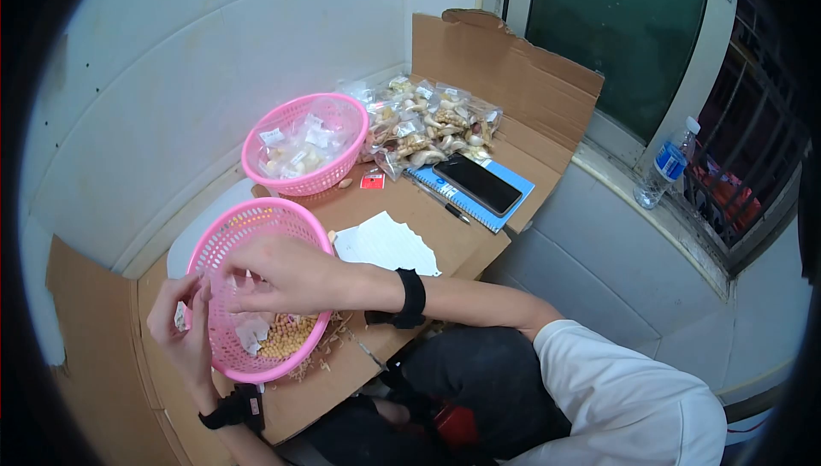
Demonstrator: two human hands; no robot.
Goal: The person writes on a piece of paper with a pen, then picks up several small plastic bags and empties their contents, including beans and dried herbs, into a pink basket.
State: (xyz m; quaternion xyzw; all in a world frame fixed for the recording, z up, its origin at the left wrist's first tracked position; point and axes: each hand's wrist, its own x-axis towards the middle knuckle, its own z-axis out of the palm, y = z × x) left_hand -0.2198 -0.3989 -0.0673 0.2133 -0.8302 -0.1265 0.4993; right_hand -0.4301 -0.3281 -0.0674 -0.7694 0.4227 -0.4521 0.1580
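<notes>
My left hand (178, 319) is at the left rim of the near pink basket (224, 355), its fingers closed on a small white printed piece (180, 315), perhaps a label or packet corner. Over the same basket, my right hand (278, 274) has its fingers bent together in a pinch. A bit of white shows by its fingertips, too small to name. Inside the basket lie yellowish round beans or kernels (287, 336) and white paper scraps (252, 333). Each wrist wears a black strap.
Behind stands another pink basket (321, 180) with clear labelled bags. A heap of bagged dried goods (436, 124) lies against cardboard. Nearby are a phone (477, 184), blue notebook (513, 209), pen (456, 213) and torn white paper (386, 245). A bottle (665, 167) stands on the windowsill.
</notes>
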